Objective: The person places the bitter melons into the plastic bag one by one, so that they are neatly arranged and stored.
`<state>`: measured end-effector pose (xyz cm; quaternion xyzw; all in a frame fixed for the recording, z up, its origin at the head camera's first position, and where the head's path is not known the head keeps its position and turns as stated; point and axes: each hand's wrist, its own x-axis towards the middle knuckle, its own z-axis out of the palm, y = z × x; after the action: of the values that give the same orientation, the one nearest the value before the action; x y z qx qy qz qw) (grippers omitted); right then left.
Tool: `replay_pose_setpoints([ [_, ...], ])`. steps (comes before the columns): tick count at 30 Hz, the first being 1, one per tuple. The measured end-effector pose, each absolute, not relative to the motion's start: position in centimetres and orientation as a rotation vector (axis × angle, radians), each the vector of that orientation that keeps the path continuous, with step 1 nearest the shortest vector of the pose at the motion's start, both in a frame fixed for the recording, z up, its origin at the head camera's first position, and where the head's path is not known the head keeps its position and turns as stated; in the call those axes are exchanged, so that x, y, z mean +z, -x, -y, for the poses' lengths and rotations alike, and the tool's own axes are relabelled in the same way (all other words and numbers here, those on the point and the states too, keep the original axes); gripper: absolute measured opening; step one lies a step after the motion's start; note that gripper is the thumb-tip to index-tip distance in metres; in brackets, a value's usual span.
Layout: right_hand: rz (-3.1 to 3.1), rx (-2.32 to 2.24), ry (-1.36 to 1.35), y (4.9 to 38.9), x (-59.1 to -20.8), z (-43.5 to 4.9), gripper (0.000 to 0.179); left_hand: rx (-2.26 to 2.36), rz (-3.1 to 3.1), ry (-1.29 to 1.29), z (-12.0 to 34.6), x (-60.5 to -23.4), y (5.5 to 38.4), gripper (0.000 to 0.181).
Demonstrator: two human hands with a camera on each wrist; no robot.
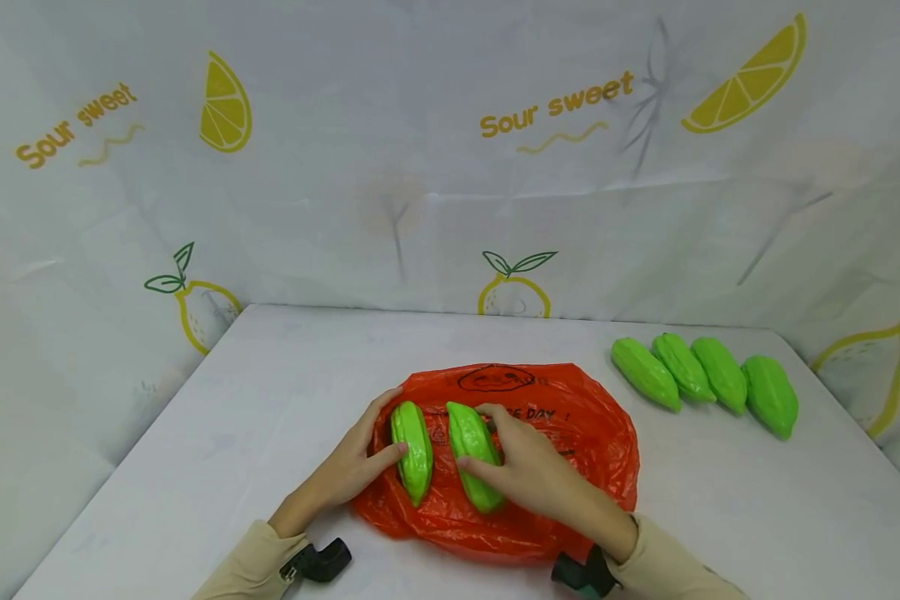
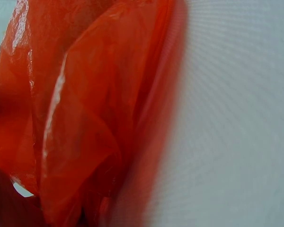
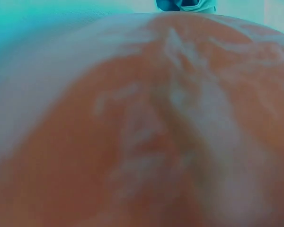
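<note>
A red plastic bag (image 1: 592, 442) with dark print lies spread on the table, with two glossy green starfruit on it. My left hand (image 1: 348, 462) holds the bag's left edge, its thumb tip against the left starfruit (image 1: 414, 458). The fingers are partly hidden behind the bag. My right hand (image 1: 532, 467) grips the right starfruit (image 1: 471, 442), thumb on its left side and fingers over its far right side. The left wrist view is filled by crumpled red film (image 2: 85, 109); in the right wrist view the bag (image 3: 132, 132) is blurred.
Several more green starfruit (image 1: 718, 375) lie in a slanting row at the back right of the white table (image 1: 285, 375). Behind the table hangs a white cloth (image 1: 330, 167) with lemon prints. Dark wrist cameras (image 1: 326, 560) sit at both cuffs, close to the tabletop.
</note>
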<state>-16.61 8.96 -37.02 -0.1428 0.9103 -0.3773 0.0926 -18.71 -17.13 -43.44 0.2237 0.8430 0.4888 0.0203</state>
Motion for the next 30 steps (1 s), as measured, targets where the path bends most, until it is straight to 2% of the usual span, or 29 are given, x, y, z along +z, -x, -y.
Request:
replay_pose_setpoints([
  [23,-2.649,-1.128,0.646,16.6,-38.4,-7.5,0.057,1.49,-2.625,-0.675,17.2,-43.5,18.8,0.069],
  [26,-2.609,-1.105,0.657,16.6,-38.3,-7.6,0.063,1.484,-2.626,-0.679,17.2,-43.5,18.8,0.069],
  [30,-2.518,-1.098,0.657,16.6,-37.9,-8.0,0.081,1.485,-2.625,-0.683,17.2,-43.5,18.8,0.069],
])
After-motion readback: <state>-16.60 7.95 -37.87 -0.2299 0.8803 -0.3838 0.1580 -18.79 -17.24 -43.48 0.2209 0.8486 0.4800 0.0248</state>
